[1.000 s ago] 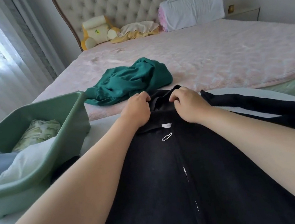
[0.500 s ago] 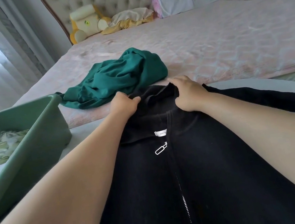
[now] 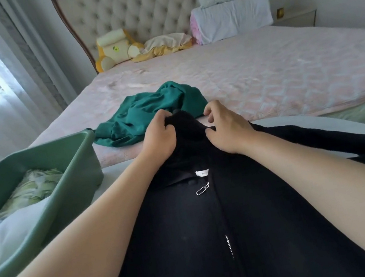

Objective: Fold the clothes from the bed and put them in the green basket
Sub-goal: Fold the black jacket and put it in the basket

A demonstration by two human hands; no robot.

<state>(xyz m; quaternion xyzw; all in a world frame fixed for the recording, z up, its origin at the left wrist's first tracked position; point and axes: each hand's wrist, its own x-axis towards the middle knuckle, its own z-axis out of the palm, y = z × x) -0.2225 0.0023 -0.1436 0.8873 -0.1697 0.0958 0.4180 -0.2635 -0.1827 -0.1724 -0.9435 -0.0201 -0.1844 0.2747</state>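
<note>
As the black jacket lies flat, left grip clutching its collar, right grip pinching the other side.

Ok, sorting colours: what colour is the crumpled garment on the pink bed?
Crumpled garment: teal green, head view.

A wide bed with a pink quilted cover carries a crumpled dark green garment near its front edge. At the tufted headboard end lie a yellow-and-cream plush toy, a rumpled cream and yellow cloth just beside it, and a long white wrapped bundle of bedding. In front of the bed, a pale smooth surface holds a green plastic basket on the left and a black zip-front jacket spread beside it.
</note>
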